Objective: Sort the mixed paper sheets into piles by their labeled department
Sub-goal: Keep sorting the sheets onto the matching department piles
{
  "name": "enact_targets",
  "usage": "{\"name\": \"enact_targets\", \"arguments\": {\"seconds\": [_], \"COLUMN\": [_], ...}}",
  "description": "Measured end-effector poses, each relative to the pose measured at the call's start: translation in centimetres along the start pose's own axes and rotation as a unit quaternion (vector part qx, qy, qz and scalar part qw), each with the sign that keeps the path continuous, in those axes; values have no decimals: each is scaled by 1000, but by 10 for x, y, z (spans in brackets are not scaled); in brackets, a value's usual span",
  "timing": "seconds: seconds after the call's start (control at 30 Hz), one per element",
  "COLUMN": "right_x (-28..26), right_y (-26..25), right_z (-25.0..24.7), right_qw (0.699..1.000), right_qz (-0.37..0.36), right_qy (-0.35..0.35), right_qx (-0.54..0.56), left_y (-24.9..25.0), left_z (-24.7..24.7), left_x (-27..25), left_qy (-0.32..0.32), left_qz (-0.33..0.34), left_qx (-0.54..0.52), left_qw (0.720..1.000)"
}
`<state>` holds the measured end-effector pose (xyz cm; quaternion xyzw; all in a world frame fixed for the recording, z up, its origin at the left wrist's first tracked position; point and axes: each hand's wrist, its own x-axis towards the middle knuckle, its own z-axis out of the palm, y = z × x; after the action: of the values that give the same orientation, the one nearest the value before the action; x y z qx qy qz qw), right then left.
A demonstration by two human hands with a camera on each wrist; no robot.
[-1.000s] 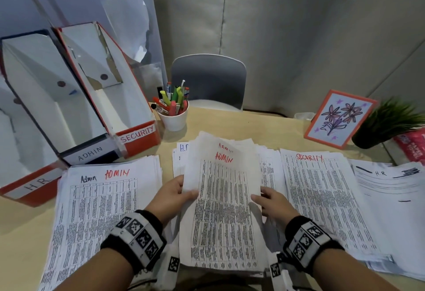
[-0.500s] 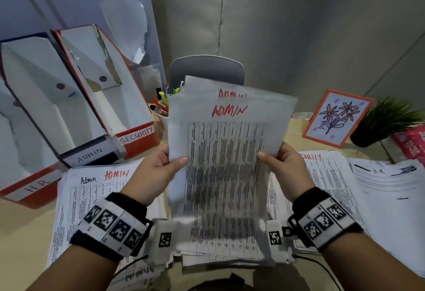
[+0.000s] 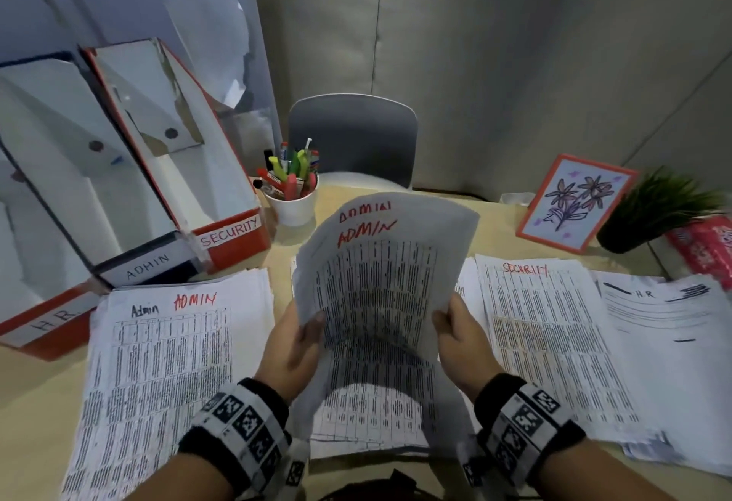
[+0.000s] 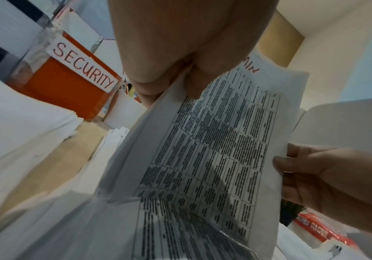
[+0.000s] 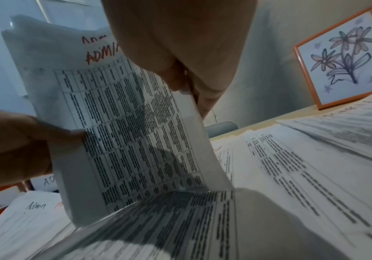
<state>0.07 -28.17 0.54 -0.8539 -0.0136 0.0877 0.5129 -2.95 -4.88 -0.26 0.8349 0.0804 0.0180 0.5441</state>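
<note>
Far left stand three file boxes (image 3: 130,191) labelled HR, ADMIN and SECURITY beside a cup of pens (image 3: 292,199), while over the tan desk (image 3: 491,219) the left hand (image 3: 291,346) and right hand (image 3: 461,346) pinch the ADMIN sheets (image 3: 380,302) between the near-left ADMIN pile (image 3: 166,362) and the right SECURITY pile (image 3: 550,338).

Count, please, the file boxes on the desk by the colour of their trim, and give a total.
Orange-trimmed file boxes: 2, the SECURITY box and the HR box.
Dark-trimmed file boxes: 1, the ADMIN box.
Total: 3.
</note>
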Motion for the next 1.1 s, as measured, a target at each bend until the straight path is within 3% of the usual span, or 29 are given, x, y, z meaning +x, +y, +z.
{"name": "enact_targets", "arguments": {"seconds": [0.3, 0.4, 0.53, 0.73, 0.87, 1.1], "right_x": [9, 9, 17, 27, 31, 34], "right_y": [-21, -33, -41, -54, -63, -79], "right_z": [-3, -3, 10, 64, 117, 182], "right_qw": [1000, 997, 986, 964, 941, 916], "right_qz": [7, 42, 75, 93, 61, 37], "right_qy": [22, -40, -144, -242, -303, -322], "right_qx": [2, 42, 39, -55, -139, -238], "left_y": [18, 10, -5, -48, -74, -107], "left_z": [-25, -44, -65, -95, -129, -178], "left_x": [9, 4, -15, -48, -70, -77], "left_qy": [122, 142, 166, 237, 263, 295], "left_qz": [-65, -95, -123, -189, -222, -274], "left_qx": [-51, -108, -99, -114, -41, 19], "left_qw": [989, 979, 973, 946, 938, 915]}}
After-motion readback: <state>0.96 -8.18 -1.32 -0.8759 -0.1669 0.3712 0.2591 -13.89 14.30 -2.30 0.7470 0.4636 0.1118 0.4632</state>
